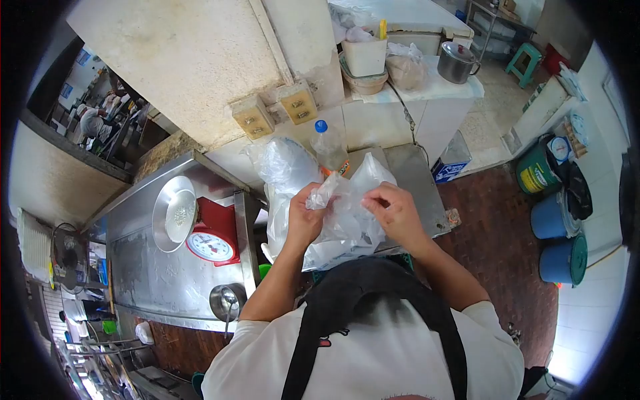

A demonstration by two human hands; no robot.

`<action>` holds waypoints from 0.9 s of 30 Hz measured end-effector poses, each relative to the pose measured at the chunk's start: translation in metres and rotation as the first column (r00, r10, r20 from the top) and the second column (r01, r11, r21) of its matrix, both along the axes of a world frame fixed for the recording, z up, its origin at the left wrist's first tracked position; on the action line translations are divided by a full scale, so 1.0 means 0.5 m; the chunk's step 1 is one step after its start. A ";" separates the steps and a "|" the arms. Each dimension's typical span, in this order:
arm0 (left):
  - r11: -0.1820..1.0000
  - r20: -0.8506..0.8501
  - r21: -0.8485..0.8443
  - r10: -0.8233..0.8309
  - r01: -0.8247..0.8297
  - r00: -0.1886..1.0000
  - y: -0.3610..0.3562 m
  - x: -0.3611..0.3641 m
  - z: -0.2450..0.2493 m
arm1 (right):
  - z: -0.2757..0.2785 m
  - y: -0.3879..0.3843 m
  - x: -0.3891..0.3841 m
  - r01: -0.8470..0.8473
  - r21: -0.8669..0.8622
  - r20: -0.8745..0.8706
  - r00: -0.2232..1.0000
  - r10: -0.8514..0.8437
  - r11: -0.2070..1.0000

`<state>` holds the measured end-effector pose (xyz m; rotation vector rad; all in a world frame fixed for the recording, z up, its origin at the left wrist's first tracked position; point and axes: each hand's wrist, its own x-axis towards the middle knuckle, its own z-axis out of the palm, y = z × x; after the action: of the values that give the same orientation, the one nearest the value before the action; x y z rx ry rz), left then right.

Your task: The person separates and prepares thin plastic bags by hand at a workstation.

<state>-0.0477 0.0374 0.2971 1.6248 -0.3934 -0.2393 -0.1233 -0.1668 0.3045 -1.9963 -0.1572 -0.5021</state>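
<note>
My left hand (307,217) is closed on the gathered edge of a clear plastic bag (327,191). Across from it, my right hand (395,212) has thumb and fingertips pinched together at the bag's other side; the fingertips partly hide what they grip. Below both hands spreads a pile of clear plastic bags (343,233). Just behind stands a clear plastic bottle (329,148) with a blue cap. A puffed-up plastic bag (287,164) sits to the left of the bottle.
A red dial scale (223,230) with a metal pan (175,215) holding white bits stands on the steel table (143,280) at left. A metal pot with a ladle (227,303) is near its front edge. A lidded pot (457,63) stands on the counter at back right.
</note>
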 end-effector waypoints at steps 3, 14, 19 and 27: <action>0.992 -0.006 0.059 -0.109 0.109 0.994 0.023 0.030 -0.006 | -0.003 -0.026 0.003 0.133 0.165 -0.084 0.989 -0.120 0.977; 0.818 -0.450 -0.426 -0.562 0.386 0.694 0.058 0.105 -0.083 | 0.010 -0.107 -0.012 -0.362 0.866 0.143 0.841 0.522 0.345; 0.700 -0.488 -0.705 -0.596 0.115 0.637 -0.008 0.088 -0.058 | 0.021 -0.089 0.021 -0.387 0.911 0.341 0.902 0.266 0.145; 0.839 -0.505 -0.529 -0.434 0.131 0.746 -0.039 0.114 -0.149 | -0.005 -0.081 0.012 -0.294 0.811 0.021 0.878 0.478 0.505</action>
<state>0.0093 0.0177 0.2225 0.9219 -0.1754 -0.8308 -0.1175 -0.2072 0.3022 -1.0355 -0.2026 -0.0175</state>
